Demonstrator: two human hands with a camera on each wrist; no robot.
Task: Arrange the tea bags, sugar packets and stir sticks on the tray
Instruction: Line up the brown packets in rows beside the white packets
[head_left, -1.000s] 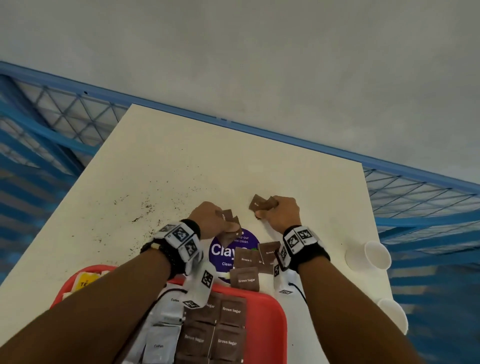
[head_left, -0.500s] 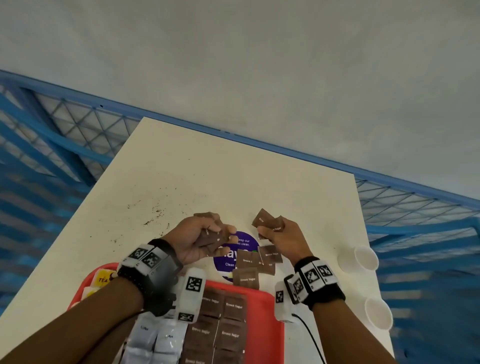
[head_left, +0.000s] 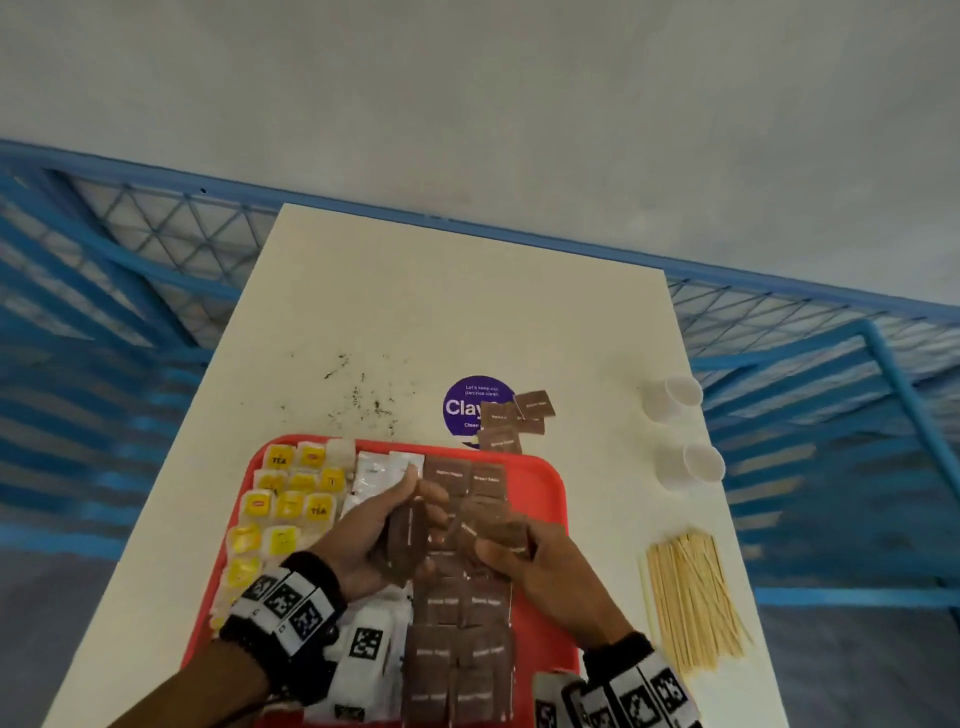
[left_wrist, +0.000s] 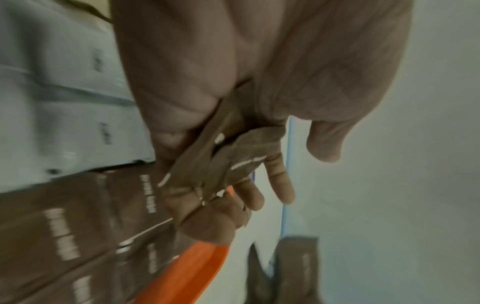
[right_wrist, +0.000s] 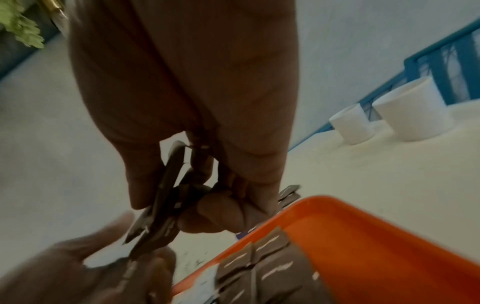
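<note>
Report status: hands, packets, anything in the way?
Left hand and right hand each grip brown sugar packets over red tray. Stir sticks off tray. Nothing blocking.

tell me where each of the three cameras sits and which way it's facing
Head: worn on the head, looks forward and down at the red tray and table; both forearms and hands show.
Left wrist: looks along the left hand gripping brown sugar packets.
Right wrist: looks along the right hand pinching its own packets, white cups beyond.
Shared: all three views show the tray and its laid rows of brown packets.

Office pantry: sticker (head_left: 470, 405) urges clean pantries, 2 paper cups (head_left: 675, 397).
</note>
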